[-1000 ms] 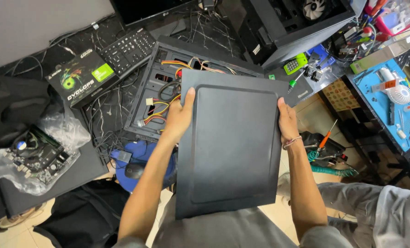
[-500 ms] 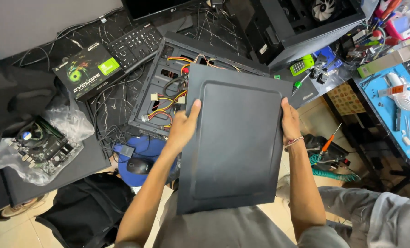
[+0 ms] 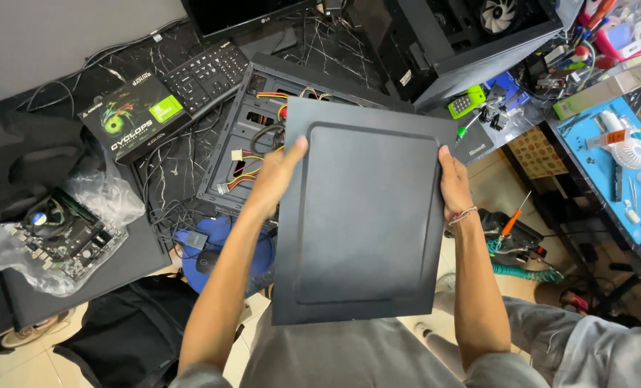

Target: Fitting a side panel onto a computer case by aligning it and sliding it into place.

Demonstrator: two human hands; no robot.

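While the open computer case [image 3: 263,136] lies flat on the dark table [image 3: 119,259], its bay shows loose coloured wires [image 3: 245,169]; a circuit board [image 3: 62,233] sits in a clear plastic bag [image 3: 108,194] to the left. Since a moment ago the black side panel [image 3: 363,215] has come lower and nearer the person's chest. It hangs upright between both hands, in front of the case. The left hand [image 3: 277,176] grips its left edge, fingers together behind, thumb on the front. The right hand [image 3: 455,183] clamps the right edge likewise.
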